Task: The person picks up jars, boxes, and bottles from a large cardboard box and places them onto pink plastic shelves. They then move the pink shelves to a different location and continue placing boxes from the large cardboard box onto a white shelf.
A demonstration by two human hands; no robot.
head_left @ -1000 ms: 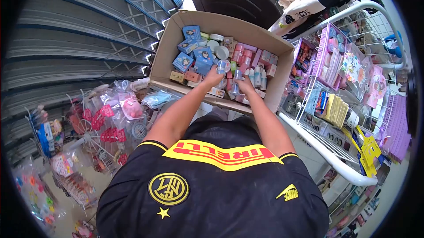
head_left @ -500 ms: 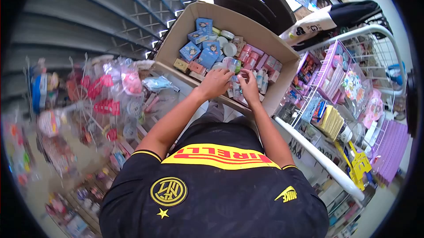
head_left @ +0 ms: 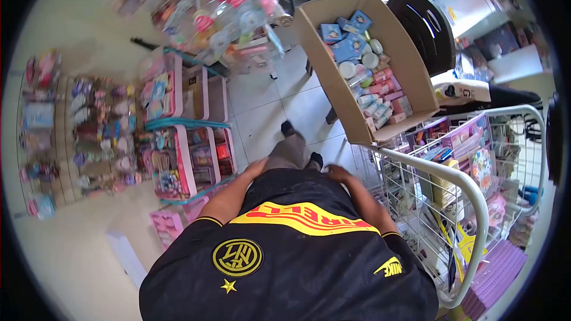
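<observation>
Left hand (head_left: 256, 169) and right hand (head_left: 338, 173) are apart near the box (head_left: 333, 92), can't tell if gripping; bumping it could topple those loose bottles (head_left: 373, 108).

Cardboard box (head_left: 348, 105), brown, open-topped, raised above tiled floor, one corner beside wire cart (head_left: 410, 199). Inside, loosely piled: blue printed boxes (head_left: 350, 47) at one end, white round jars (head_left: 370, 60) mid-pile, pink items (head_left: 385, 83), white-capped bottles (head_left: 372, 107) towards cart end.
</observation>
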